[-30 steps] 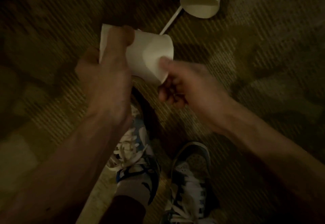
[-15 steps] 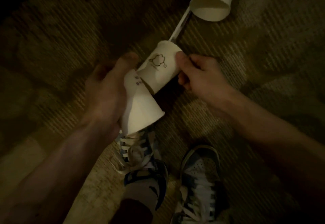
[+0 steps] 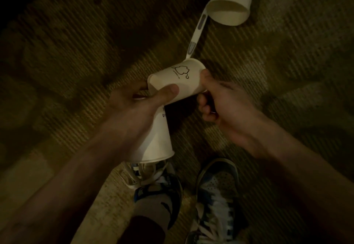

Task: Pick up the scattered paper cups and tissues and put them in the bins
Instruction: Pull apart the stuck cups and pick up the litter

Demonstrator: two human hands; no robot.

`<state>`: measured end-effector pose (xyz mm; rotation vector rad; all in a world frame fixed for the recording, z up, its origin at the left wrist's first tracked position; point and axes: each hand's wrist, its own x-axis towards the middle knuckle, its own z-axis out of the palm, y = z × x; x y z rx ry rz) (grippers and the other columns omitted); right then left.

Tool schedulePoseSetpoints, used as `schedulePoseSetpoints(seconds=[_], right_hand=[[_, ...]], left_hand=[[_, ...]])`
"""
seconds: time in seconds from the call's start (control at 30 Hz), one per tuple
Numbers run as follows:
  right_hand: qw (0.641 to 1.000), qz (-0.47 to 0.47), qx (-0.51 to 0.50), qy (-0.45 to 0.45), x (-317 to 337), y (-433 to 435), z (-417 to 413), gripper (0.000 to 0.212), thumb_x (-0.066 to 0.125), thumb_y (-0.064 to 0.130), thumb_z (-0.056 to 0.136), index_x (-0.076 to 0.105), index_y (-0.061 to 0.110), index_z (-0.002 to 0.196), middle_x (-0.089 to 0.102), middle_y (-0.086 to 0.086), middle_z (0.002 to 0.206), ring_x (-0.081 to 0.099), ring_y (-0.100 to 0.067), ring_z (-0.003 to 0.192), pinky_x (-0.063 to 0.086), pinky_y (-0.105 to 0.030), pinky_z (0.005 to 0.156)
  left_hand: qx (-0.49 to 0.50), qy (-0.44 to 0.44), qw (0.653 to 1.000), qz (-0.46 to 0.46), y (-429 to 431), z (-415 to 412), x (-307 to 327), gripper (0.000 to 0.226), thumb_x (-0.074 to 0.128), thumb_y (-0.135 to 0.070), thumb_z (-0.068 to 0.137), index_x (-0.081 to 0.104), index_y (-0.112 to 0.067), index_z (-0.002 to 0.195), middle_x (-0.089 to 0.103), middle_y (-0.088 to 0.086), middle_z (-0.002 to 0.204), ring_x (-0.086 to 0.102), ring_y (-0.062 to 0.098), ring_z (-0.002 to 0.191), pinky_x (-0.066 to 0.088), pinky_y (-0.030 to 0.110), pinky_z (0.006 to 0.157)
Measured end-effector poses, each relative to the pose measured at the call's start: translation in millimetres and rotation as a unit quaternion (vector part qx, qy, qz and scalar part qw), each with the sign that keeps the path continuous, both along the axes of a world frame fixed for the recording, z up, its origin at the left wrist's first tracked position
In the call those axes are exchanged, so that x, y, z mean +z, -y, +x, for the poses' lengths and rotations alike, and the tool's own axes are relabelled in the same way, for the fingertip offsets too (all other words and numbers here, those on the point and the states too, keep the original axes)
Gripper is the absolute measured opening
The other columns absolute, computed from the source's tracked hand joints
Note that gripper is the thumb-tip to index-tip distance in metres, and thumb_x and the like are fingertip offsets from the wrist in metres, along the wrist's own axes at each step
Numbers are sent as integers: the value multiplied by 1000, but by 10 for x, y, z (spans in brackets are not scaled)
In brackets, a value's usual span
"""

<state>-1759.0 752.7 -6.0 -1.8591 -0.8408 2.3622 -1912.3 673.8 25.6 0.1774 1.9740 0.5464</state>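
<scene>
The left hand (image 3: 134, 107) has its grip closed round the narrow end of a downturned white paper cup (image 3: 155, 140), whose wide mouth hangs just above the left blue-and-white laced sneaker (image 3: 159, 190). The same hand's thumb presses on the near side of a printed white paper cup (image 3: 183, 80), which lies roughly sideways in the air and bears a black cloud-like outline. The right hand (image 3: 229, 107) grips this printed cup at its wider, right-hand end, thumb on top and fingers curled beneath, so both hands have hold of it at once. The two cups touch where the left hand meets them. Farther off, at the upper right, a fallen white paper cup (image 3: 231, 4) with the same sort of print lies on its side on the striped brown carpet (image 3: 76, 42), its open mouth toward the camera. A slim white plastic stick with grey inserts (image 3: 198, 31) lies on the carpet between that mouth and the printed cup. The right blue-and-white sneaker (image 3: 216, 195) stands beside the left one
</scene>
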Motion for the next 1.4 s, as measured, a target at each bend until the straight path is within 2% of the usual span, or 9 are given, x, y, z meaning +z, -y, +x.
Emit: schedulePoseSetpoints(seconds=[0.1,0.2,0.3,0.5,0.7,0.8,1.0,1.2,1.4], right_hand=[[993,62,77,65,-21,-110,-39,38,49,54,96,62,19,87,60,7,70,54,-1,58,42,-19,54],[967,188,76,153,-132,-362,-102,45,47,53,98,56,23,130,62,6,120,59,-6,106,47,-27,87],[934,294,177,103,-174,-516,-247,40,38,47,102,50,29,136,57,11,115,54,-3,98,43,-24,84],[915,260,295,91,-371,-616,-466,39,28,52,104,57,29,115,49,16,84,50,-2,79,37,-24,76],[946,245,191,95,-248,-448,-365,36,40,41,103,67,18,100,65,5,95,61,-8,89,47,-21,78],[968,171,145,109,3,-334,-355,38,40,33,104,60,10,127,64,-7,120,63,-19,104,52,-31,91],[999,-9,35,-5,1139,-134,-227,48,31,40,106,62,5,117,66,-18,98,65,-26,81,46,-35,72],[996,-18,-25,-78,2632,-103,-242,41,45,47,100,64,10,101,71,-7,76,69,-20,72,54,-30,67],[976,91,29,-196,4087,197,-361,20,47,8,100,63,10,112,76,-9,89,75,-21,84,60,-27,65]], left_hand=[[-8,-18,1000,-12,20,-43,-26,24,76,-67,50,66,-50,62,65,-28,66,63,-1,67,44,22,56],[-35,-29,999,-15,33,-86,-64,18,75,-64,62,65,-48,62,59,-38,61,60,-8,62,41,23,58],[-38,-29,999,-23,49,-112,-80,20,75,-63,62,66,-46,62,62,-31,61,62,0,64,42,25,58],[-71,-27,997,-19,58,-166,-69,21,73,-66,59,67,-47,63,66,-23,68,62,5,74,41,26,59],[-81,28,996,-14,36,-278,132,55,75,-76,38,73,-48,85,74,-10,88,69,20,90,55,43,80],[-100,20,995,3,71,-423,443,80,75,-84,24,71,-48,95,74,-5,95,68,26,92,53,49,82],[-163,-42,984,53,137,-541,1655,42,66,-78,34,71,-54,68,68,-22,64,67,4,56,46,24,50],[-140,-122,977,106,325,-565,3375,28,71,-69,53,73,-46,69,71,-15,70,65,0,60,53,19,55],[-56,-238,949,199,1039,-482,4869,48,75,-63,65,77,-30,100,75,-1,93,71,20,87,57,40,75]])
